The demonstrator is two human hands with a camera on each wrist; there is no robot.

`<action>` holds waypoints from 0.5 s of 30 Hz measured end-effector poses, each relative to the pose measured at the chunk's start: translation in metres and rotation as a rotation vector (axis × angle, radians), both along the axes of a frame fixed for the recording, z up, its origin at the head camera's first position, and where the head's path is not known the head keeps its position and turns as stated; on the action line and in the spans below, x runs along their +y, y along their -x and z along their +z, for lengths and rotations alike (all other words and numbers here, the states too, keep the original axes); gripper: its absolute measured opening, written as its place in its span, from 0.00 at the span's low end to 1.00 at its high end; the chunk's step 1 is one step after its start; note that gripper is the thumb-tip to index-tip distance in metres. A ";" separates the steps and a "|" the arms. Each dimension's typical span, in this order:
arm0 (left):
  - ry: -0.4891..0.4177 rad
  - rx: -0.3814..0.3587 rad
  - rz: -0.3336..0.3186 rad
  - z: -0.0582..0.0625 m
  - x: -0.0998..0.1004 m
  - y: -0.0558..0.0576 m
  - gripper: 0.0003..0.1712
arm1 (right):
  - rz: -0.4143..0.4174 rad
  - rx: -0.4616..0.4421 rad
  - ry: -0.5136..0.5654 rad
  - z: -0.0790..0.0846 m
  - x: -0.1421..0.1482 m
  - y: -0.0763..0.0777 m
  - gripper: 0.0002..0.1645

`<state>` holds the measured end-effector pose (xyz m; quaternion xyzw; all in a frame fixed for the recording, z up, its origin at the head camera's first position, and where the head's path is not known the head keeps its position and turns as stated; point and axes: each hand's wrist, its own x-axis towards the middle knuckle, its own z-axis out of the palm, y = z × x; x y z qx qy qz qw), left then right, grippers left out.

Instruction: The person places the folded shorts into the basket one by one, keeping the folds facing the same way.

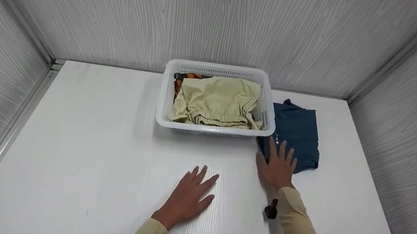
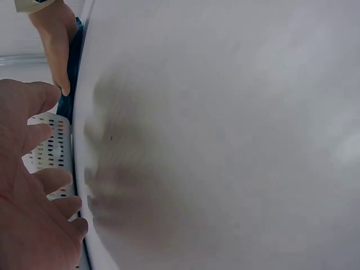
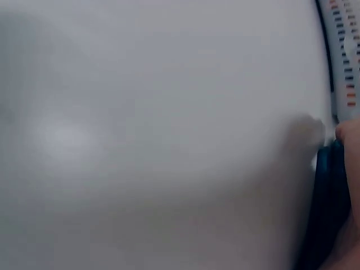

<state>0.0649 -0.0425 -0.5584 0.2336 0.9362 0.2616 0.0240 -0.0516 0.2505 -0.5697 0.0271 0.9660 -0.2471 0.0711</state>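
A folded dark blue garment (image 1: 297, 130) lies on the white table, right beside the basket. My right hand (image 1: 277, 168) is over its near left edge, fingers straight and spread, fingertips on the cloth. Lower and to the left, my left hand (image 1: 188, 196) hovers over the bare tabletop with fingers spread and nothing held; its shadow shows in the left wrist view. A white plastic basket (image 1: 211, 129) holds a pale yellow-green garment (image 1: 219, 98) with a gathered waistband. Behind that, an orange and black patterned cloth (image 1: 189, 76) peeks out, mostly hidden.
The white table (image 1: 84, 148) meets a grey wood-grain panel (image 1: 223, 20) at the back, close behind the basket. Similar panels stand along the left and right sides. A small black device (image 1: 271, 209) is strapped at the right wrist.
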 end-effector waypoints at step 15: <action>-0.006 -0.061 0.005 0.000 0.005 0.000 0.32 | -0.050 0.069 -0.114 0.010 -0.032 -0.088 0.49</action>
